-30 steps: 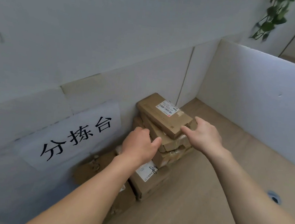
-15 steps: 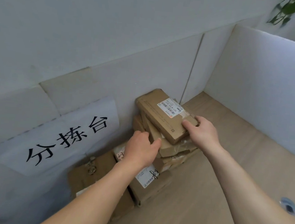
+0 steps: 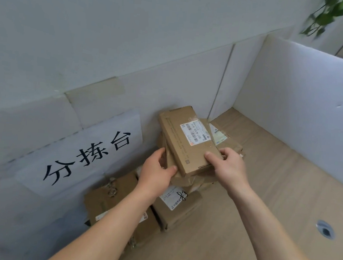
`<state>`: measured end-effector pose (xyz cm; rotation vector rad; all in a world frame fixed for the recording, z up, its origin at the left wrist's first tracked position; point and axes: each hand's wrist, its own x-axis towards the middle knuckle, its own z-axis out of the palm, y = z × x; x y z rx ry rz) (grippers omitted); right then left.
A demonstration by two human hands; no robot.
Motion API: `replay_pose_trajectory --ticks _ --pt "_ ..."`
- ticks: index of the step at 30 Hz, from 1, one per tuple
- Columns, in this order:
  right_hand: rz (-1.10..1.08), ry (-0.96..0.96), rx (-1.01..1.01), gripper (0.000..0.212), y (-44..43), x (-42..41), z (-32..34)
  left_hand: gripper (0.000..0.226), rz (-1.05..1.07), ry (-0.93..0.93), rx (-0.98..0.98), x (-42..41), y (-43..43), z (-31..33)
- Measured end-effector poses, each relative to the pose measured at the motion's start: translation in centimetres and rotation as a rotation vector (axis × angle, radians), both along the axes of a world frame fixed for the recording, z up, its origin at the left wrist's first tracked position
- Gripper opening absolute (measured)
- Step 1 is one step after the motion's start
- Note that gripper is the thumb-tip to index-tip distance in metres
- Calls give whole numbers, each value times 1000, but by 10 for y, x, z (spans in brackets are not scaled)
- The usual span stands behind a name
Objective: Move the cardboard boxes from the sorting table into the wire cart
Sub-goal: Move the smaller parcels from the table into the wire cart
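Note:
A flat cardboard box with a white barcode label [image 3: 186, 143] tops a stack of cardboard boxes [image 3: 223, 140] in the table's back corner. My right hand [image 3: 228, 168] grips its near right corner, thumb on top. My left hand [image 3: 156, 173] holds its near left edge, fingers curled around the side, thumb at the box's front corner. The box is tilted up at the near end. Below, a labelled box [image 3: 178, 207] and another box [image 3: 114, 199] lie on the wooden tabletop [image 3: 264, 200]. No wire cart is in view.
White foam panels wall the table at the back [image 3: 171, 78] and right [image 3: 306, 100]. A paper sign with black characters [image 3: 85, 153] hangs on the back panel. A round cable hole [image 3: 325, 229] sits in the tabletop at right. A green plant [image 3: 326, 14] hangs top right.
Both hands have closed on the top box and lifted and turned it, uncovering the labelled box beneath. The camera has tilted slightly.

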<state>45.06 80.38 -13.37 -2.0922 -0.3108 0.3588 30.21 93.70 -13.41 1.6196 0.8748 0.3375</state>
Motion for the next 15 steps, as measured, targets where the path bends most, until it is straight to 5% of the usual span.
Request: replay_pose_trajectory --ticks 9,15 --pt "-9 -249 89 20 -9 -72 43 59 20 -121 98 -53 -8 29" --pt "4 69 478 27 -17 -119 66 63 15 -192 84 -103 -18 55"
